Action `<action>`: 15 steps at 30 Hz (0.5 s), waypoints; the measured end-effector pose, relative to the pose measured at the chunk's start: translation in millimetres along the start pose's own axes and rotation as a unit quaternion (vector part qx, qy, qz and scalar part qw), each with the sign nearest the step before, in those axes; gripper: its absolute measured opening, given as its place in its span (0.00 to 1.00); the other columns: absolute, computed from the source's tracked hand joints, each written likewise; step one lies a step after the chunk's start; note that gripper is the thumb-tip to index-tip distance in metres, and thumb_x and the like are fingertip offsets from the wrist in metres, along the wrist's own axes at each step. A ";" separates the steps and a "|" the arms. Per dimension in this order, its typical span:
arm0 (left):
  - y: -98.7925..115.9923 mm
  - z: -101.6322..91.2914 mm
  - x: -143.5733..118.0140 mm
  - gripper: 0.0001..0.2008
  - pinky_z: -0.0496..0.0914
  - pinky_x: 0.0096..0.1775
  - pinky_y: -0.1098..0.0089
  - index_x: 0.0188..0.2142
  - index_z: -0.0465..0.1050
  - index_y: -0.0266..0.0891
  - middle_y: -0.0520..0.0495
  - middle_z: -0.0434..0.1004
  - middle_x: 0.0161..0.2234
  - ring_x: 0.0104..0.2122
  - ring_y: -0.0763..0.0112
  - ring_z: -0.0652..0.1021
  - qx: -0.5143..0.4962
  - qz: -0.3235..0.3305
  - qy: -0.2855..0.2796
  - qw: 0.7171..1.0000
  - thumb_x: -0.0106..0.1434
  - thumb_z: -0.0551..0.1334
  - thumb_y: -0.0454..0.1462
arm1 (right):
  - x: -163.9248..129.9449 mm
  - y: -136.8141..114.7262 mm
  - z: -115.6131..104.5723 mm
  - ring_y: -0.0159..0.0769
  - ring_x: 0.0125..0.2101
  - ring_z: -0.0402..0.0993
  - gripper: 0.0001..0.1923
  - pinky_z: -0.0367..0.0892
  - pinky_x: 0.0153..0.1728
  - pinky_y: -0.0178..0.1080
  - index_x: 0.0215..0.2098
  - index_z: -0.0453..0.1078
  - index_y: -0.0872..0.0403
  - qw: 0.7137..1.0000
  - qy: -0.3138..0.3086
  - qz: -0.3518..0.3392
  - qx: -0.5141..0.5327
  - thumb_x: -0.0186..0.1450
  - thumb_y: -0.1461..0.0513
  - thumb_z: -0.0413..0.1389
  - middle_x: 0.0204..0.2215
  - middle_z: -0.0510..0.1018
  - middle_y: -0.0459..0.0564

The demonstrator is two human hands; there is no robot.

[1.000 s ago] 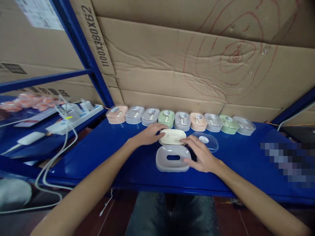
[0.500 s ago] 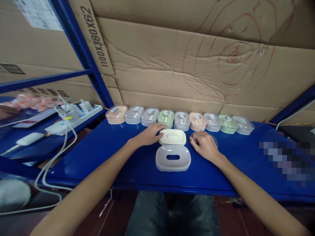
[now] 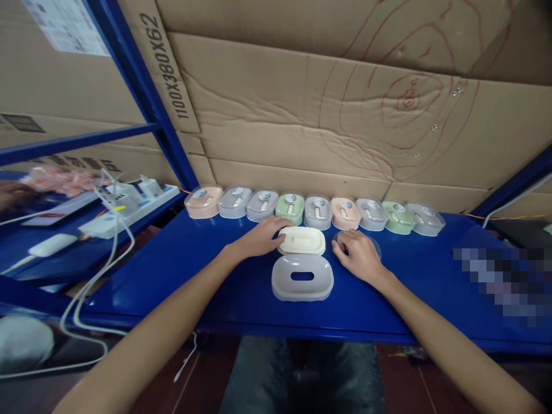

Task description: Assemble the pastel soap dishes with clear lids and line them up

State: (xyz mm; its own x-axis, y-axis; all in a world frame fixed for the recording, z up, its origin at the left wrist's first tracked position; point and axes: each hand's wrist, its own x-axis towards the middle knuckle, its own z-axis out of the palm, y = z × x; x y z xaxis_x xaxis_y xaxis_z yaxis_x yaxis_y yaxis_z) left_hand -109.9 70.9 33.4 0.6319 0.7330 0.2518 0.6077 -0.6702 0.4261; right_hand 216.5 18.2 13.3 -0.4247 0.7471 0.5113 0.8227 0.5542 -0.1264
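Note:
On the blue tabletop lies a cream oval soap-dish tray (image 3: 304, 241) with a recessed middle. My left hand (image 3: 265, 237) grips its left end, the thumb at the rim and the fingers bent behind. Just in front of the tray is a grey oval soap-dish shell (image 3: 302, 287), with a long slot through which the blue surface shows; neither hand touches it. To the right, my right hand (image 3: 357, 253) rests with curled fingers over a clear plastic lid (image 3: 376, 244). Most of that lid is hidden under the hand.
Several grey, green and peach soap boxes (image 3: 318, 213) with clear lids stand in a row along the cardboard wall (image 3: 259, 103). At left are a power strip (image 3: 149, 207), white cables (image 3: 114, 259) and another person's hand (image 3: 12, 192). A blurred-out patch covers the right side.
My hands, the tray, the shell and the lid hold their places, apart from a slight shift of the view. The other person's hand at far left has moved slightly.

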 end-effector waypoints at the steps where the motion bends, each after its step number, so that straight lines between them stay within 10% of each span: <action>1: 0.1 -0.1 -0.1 0.21 0.69 0.66 0.46 0.60 0.76 0.41 0.39 0.81 0.61 0.61 0.49 0.77 0.000 0.000 -0.001 1.000 0.72 0.56 0.41 | 0.2 0.2 0.4 0.42 0.32 0.72 0.18 0.64 0.38 0.43 0.27 0.60 0.48 1.000 0.000 -0.001 -0.001 0.76 0.60 0.54 0.25 0.74 0.47; 10: 2.2 -5.4 -1.0 0.24 0.69 0.66 0.47 0.63 0.75 0.41 0.38 0.80 0.63 0.62 0.48 0.77 -0.008 -0.008 -0.016 1.000 0.78 0.55 0.51 | -7.0 -15.8 -15.5 0.45 0.36 0.74 0.10 0.71 0.41 0.47 0.40 0.69 0.50 0.988 0.072 -0.055 0.128 0.77 0.55 0.53 0.35 0.77 0.52; 15: 9.7 -13.0 -4.3 0.33 0.66 0.69 0.46 0.67 0.71 0.44 0.39 0.76 0.67 0.67 0.46 0.75 -0.025 0.019 -0.027 0.999 0.71 0.66 0.58 | -11.6 -39.2 -23.7 0.59 0.57 0.73 0.33 0.73 0.57 0.61 0.69 0.65 0.50 0.963 -0.012 -0.188 0.191 0.73 0.43 0.57 0.59 0.73 0.63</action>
State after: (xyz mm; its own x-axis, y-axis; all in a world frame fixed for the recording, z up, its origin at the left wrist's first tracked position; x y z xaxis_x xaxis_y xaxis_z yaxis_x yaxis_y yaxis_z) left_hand -113.0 62.7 47.8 0.6790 0.6996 0.2224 0.5593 -0.6892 0.4606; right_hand 198.1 -20.9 32.4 -0.6780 0.4722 0.5634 0.4118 0.8788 -0.2409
